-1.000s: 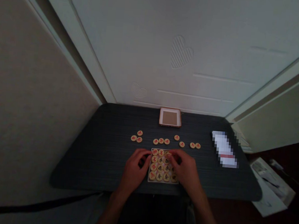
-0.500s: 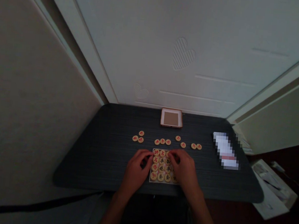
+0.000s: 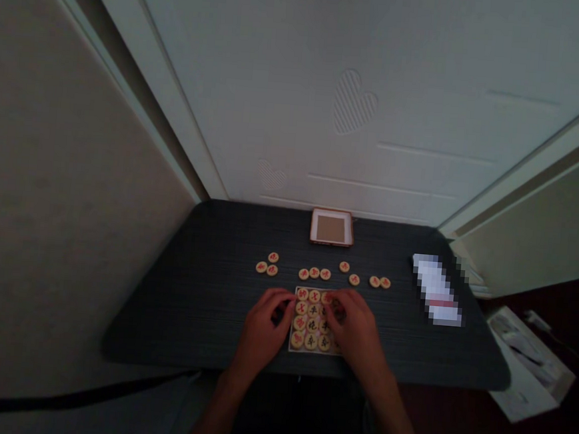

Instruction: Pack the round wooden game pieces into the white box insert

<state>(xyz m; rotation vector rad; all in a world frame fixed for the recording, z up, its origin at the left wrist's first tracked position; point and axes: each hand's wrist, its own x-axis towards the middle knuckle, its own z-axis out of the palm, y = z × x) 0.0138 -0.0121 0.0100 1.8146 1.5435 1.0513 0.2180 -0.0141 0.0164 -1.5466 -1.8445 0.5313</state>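
A shallow square tray (image 3: 290,348) at the near edge of the dark table (image 3: 202,304) holds several round wooden chess discs (image 3: 311,326) with red or black characters, packed in rows. My left hand (image 3: 261,328) rests at the tray's left side, fingers curled, fingertips against the tray edge. My right hand (image 3: 355,329) covers the tray's right part, fingers bent over the discs near the upper right; what the fingertips pinch is hidden.
Loose red-marked discs lie in a row beyond the tray: three at the left (image 3: 267,266), three in the middle (image 3: 314,273), others at the right (image 3: 379,282). A square box lid (image 3: 331,228) sits at the far edge. A blurred white object (image 3: 436,289) lies right. Papers (image 3: 523,369) lie on the floor.
Both hands stay at the tray with only slight finger shifts; the right hand's fingers have crept a little over the upper right discs. The loose discs have not moved.
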